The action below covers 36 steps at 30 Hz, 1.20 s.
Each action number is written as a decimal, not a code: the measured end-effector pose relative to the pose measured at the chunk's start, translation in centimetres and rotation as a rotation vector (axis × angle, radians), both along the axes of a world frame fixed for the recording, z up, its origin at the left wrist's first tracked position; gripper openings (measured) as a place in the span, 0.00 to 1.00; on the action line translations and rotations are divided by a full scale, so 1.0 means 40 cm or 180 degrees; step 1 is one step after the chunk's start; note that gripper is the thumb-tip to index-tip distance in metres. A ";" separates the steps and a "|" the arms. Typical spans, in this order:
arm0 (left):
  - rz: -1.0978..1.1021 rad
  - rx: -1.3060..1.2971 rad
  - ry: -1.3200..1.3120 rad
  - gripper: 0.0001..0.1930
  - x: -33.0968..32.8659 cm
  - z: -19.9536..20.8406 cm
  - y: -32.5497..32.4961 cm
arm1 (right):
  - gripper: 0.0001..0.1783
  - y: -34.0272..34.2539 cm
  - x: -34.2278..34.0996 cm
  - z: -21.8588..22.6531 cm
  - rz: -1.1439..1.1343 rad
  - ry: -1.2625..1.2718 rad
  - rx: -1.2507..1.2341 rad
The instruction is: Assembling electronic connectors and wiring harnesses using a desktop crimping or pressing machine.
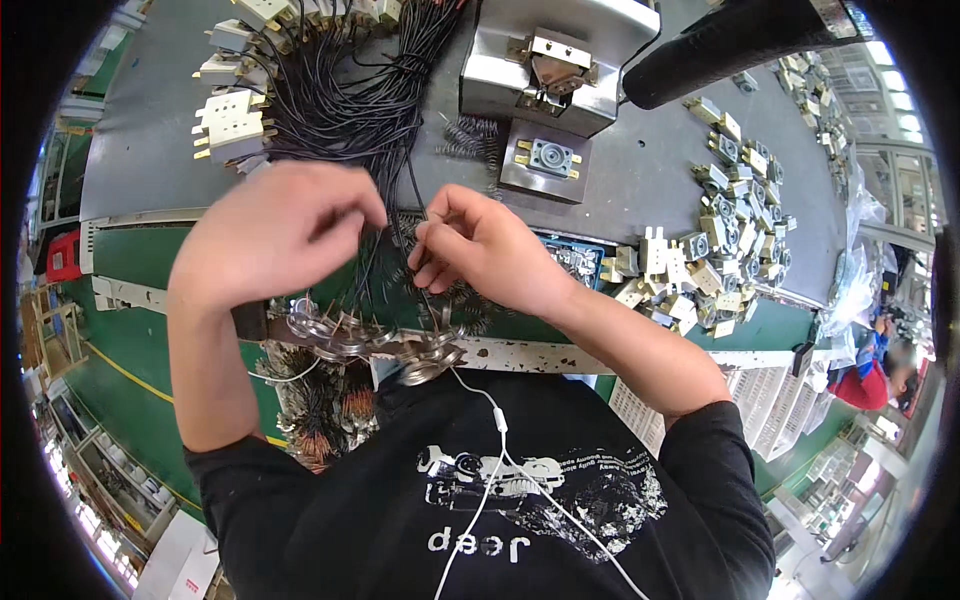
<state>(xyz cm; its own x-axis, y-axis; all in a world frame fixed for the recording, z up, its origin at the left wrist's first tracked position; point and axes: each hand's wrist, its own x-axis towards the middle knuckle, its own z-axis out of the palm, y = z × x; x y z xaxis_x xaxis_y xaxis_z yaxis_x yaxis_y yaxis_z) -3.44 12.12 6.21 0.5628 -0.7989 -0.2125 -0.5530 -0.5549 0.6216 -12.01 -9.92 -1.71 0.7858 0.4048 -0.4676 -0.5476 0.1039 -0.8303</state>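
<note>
My right hand (490,250) is closed with thumb and index finger pinched together on a thin black wire (413,178) by the front of the bench. Beside it on the left, my left hand (280,225) is smeared by motion; its fingers bend down toward the wires, and whether they grip anything does not show. A thick bundle of black wires (345,110) fans out beyond both hands, with pale plug-like connectors (232,125) at its left end. Below the hands, shiny metal rings (340,335) hang with wire ends at the bench's front edge.
A metal fixture (625,85) stands behind, and a small square switch-like part (550,158) sits on the block before it. Loose springs (465,135) lie nearby. A pile of small pale parts (740,210) covers the right side. Overhead reaches a black padded arm (730,50).
</note>
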 end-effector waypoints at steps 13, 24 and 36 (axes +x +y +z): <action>-0.0531 0.1560 -0.0111 0.10 -0.096 -0.047 -0.059 | 0.13 -0.011 -0.020 -0.009 -0.0053 -0.0482 -0.0236; -0.0509 0.1406 0.0012 0.08 -0.087 -0.054 -0.050 | 0.14 -0.049 -0.169 0.064 0.0853 -0.3057 -0.1620; -0.0514 0.0911 0.0120 0.06 -0.056 -0.031 -0.036 | 0.12 -0.116 -0.128 0.042 0.1002 -0.2891 -0.2104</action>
<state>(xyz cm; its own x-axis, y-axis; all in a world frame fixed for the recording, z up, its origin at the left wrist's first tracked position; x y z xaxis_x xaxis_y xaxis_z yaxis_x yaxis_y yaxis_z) -5.67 10.66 4.99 0.4212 -0.7820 -0.4594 -0.6277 -0.6169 0.4748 -17.14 -14.57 -0.03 0.8481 0.5294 0.0227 0.3514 -0.5299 -0.7718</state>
